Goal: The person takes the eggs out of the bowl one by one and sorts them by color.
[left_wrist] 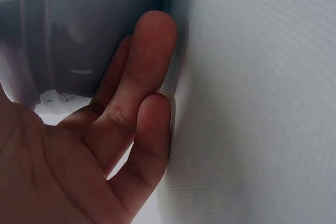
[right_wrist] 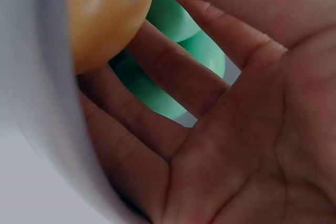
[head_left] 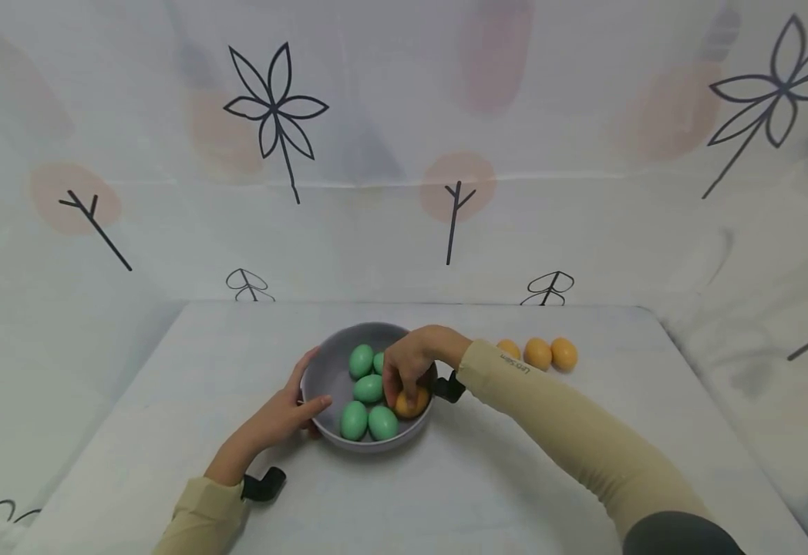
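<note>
A grey bowl (head_left: 328,375) stands on the white table, with several green eggs (head_left: 354,421) lying inside. My left hand (head_left: 284,415) grips the bowl's left side, thumb over the rim and fingers against the outer wall; the left wrist view shows the fingertips (left_wrist: 153,35) low between wall and table. Reaching over the right rim, my right hand (head_left: 411,362) pinches an orange egg (head_left: 412,402) inside the bowl. In the right wrist view that orange egg (right_wrist: 107,19) is at the fingers, with green eggs (right_wrist: 205,56) behind them. The right hand hides part of the bowl's contents.
Three orange eggs (head_left: 537,354) lie in a row on the white table (head_left: 515,478) to the right of the bowl, the leftmost partly behind the right sleeve (head_left: 550,416). A pale patterned cloth (head_left: 376,247) rises behind the table.
</note>
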Tool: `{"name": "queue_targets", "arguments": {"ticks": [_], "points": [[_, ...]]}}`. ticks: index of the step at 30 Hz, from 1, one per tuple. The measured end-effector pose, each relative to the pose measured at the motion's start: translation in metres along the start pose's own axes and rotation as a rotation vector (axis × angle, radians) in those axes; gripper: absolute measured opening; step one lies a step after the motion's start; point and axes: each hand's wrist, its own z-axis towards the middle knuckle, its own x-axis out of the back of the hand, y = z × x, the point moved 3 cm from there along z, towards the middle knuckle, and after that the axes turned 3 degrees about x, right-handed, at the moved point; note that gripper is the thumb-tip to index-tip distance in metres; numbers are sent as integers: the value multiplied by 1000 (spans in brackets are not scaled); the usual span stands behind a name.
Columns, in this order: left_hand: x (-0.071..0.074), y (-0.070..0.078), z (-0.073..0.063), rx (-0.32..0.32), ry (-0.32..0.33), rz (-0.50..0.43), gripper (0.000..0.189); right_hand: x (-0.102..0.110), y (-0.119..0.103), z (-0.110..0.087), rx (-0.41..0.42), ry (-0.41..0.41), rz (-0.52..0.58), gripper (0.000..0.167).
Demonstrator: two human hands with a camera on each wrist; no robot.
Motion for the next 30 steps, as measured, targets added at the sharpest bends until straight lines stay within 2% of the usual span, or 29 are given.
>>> {"name": "queue_targets", "arguments": {"ticks": [8, 14, 23, 30], "points": [[0, 2, -1, -1, -3, -6, 84, 1, 0, -8, 38, 35, 21, 24], [0, 3, -1, -2, 0, 10, 84, 3, -1, -20, 95, 84, 40, 29], [0, 3, -1, -9, -11, -25, 84, 7, 3, -42, 223, 114, 216, 35], [-1, 3, -1, -17, -19, -42, 84, 5, 14, -60, 254, 198, 299, 40]]}}
